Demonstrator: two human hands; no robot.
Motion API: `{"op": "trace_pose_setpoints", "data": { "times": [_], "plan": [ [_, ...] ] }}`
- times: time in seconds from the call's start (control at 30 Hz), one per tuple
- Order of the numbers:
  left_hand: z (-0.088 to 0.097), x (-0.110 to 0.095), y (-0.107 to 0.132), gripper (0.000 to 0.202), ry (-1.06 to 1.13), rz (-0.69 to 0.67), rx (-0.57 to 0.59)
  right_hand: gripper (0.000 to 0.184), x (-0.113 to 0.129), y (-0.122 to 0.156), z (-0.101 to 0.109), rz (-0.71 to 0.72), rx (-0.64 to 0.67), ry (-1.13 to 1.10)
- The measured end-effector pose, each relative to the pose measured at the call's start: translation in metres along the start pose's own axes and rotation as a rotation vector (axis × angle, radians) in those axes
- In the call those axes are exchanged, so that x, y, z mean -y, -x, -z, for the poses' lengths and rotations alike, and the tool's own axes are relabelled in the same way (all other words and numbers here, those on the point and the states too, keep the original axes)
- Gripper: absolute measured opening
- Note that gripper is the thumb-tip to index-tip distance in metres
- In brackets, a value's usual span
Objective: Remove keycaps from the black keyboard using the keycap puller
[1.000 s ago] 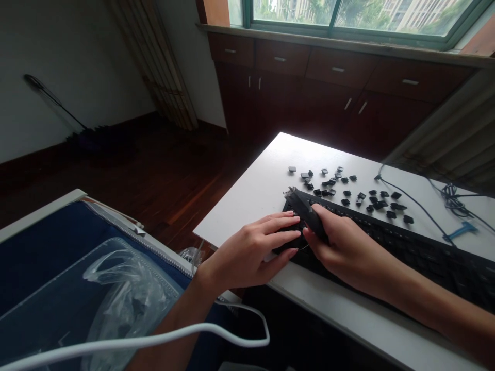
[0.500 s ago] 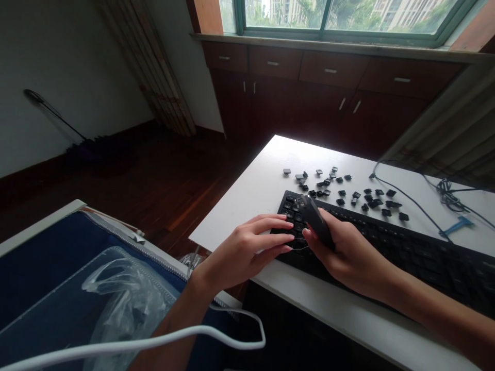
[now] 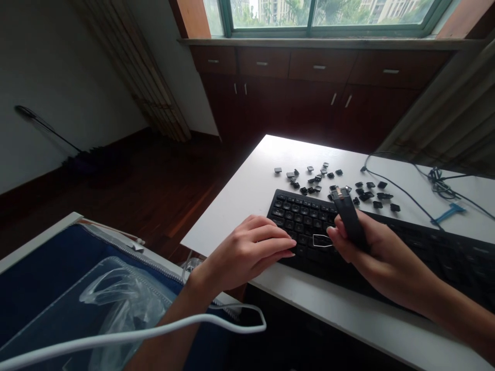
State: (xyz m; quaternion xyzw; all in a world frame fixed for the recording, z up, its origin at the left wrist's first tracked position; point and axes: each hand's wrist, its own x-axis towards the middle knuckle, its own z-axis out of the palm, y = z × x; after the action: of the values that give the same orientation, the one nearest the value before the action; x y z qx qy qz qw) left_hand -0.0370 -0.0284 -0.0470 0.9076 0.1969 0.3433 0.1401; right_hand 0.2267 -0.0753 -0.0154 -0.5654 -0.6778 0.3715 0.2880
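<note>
My right hand is wrapped round a black keycap puller, held tilted above the keyboard. Its upper end has a metal-toned tip, and a thin bent wire loop sticks out to the left by my thumb. Below lies a black keyboard with keys still on its left part. My left hand lies over the keyboard's near left edge, fingers stretched out and holding nothing visible. Several loose black keycaps are scattered on the white table behind the keyboard.
A blue plastic tool and a coiled black cable lie at the table's right. At lower left is a dark blue zippered case with clear plastic. A white cable crosses in front. Brown cabinets stand under the window.
My right hand has moved right with the keycap puller, away from my left fingers. The wire loop now shows clearly. My left hand stays at the keyboard's left end.
</note>
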Motion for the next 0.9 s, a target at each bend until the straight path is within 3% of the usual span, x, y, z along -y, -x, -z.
{"op": "trace_pose_setpoints", "data": {
  "times": [0.33, 0.43, 0.57, 0.63, 0.77, 0.9],
  "plan": [
    [-0.004, 0.002, -0.002, 0.032, -0.087, -0.073, -0.077, 0.027, -0.008, 0.004, 0.001, -0.033, -0.033, -0.102],
    [-0.005, 0.001, -0.001, 0.034, -0.084, -0.058, -0.083, 0.026, -0.007, 0.005, 0.002, -0.093, -0.057, -0.242],
    [-0.004, 0.0, -0.001, 0.036, -0.076, -0.058, -0.057, 0.039, -0.007, 0.002, 0.004, -0.198, -0.076, -0.512],
    [-0.004, 0.0, -0.001, 0.036, -0.07, -0.068, -0.053, 0.035, -0.008, -0.001, 0.006, -0.212, -0.102, -0.64],
    [-0.005, 0.001, -0.001, 0.036, -0.072, -0.09, -0.053, 0.047, -0.005, -0.006, 0.008, -0.175, -0.145, -0.766],
    [-0.005, 0.0, -0.002, 0.035, -0.089, -0.078, -0.053, 0.017, 0.002, -0.007, 0.007, -0.086, -0.24, -0.811]
  ]
}}
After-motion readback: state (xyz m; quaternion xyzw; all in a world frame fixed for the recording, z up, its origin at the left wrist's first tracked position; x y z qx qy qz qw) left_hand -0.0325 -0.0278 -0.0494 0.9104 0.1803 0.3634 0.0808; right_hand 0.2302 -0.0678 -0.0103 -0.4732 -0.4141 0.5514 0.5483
